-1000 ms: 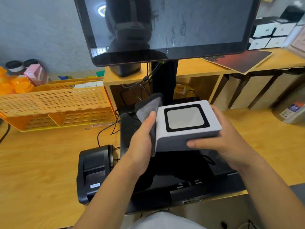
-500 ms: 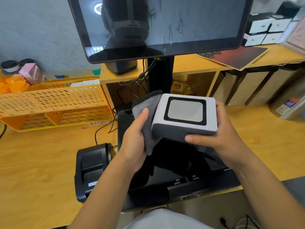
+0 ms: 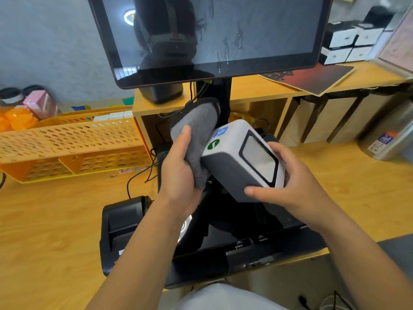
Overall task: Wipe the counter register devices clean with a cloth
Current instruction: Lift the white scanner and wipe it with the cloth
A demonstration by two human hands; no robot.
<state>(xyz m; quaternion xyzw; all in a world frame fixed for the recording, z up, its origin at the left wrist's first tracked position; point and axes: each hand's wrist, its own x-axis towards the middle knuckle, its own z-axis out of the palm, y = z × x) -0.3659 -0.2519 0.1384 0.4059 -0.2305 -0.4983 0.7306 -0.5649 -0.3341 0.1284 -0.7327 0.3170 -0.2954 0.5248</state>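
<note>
A white and grey box-shaped scanner (image 3: 232,157) with a black-framed window is held up above the register base. My right hand (image 3: 288,186) grips it from the right and below, tilted so its stickered side faces left. My left hand (image 3: 178,173) holds a grey cloth (image 3: 196,133) against that left side. Below the hands lies the black register base (image 3: 245,249). A black receipt printer (image 3: 120,224) stands on the wooden counter (image 3: 55,220) to the left. The big dark touchscreen (image 3: 212,34) hangs above on its black stand.
An orange perforated organiser (image 3: 71,148) sits at the back left, with black cables (image 3: 138,177) trailing beside it. A wooden shelf unit (image 3: 279,104) stands behind the screen stand. A metal canister (image 3: 388,139) lies at the right. White boxes (image 3: 350,43) are stacked at the far right.
My right hand has rolled the scanner so its window now faces right and a stickered side shows. My left hand has lifted the cloth higher along that side.
</note>
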